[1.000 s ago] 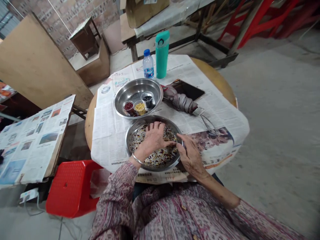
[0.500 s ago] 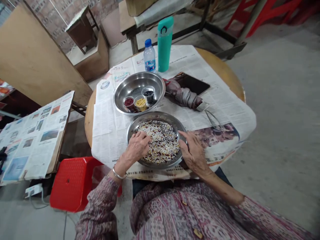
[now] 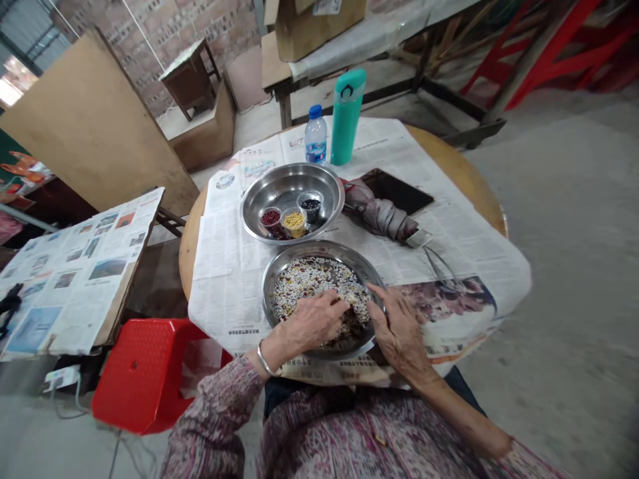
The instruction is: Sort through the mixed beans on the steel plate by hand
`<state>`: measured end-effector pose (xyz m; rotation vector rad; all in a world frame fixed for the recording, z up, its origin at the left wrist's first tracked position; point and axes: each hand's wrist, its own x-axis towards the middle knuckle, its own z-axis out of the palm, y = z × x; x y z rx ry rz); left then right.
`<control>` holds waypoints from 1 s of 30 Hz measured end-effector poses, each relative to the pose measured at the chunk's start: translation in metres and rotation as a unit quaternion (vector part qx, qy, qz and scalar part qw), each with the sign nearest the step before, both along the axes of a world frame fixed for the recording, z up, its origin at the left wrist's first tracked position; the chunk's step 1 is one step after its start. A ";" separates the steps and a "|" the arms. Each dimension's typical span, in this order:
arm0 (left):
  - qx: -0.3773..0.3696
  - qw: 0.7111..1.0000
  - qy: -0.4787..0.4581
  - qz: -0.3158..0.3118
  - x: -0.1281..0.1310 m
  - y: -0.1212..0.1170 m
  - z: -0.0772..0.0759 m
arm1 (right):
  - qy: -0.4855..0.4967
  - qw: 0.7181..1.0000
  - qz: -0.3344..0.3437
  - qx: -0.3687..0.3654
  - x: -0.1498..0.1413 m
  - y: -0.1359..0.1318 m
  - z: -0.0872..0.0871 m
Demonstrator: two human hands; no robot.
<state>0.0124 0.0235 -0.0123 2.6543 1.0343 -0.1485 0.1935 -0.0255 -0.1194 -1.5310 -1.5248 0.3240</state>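
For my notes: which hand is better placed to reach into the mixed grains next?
Probably the left hand: it rests on the mixed grains, while the right hand sits at the steel plate's rim.

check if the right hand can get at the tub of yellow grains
Probably yes: the right hand lies at the rim of the lower steel bowl, and the tub of yellow grains stands just beyond in the upper steel bowl. Only the two rims lie between.
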 end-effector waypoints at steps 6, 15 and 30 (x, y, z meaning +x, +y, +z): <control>0.118 0.970 -0.007 0.215 0.003 0.027 -0.002 | -0.002 1.000 -0.004 0.004 0.000 0.000 0.004; 0.077 0.994 -0.019 0.069 0.022 0.031 -0.013 | 0.002 1.000 -0.009 -0.016 0.001 -0.002 0.010; 0.106 0.967 0.072 0.218 -0.043 0.017 0.007 | 0.000 1.000 -0.007 -0.014 0.000 -0.002 0.012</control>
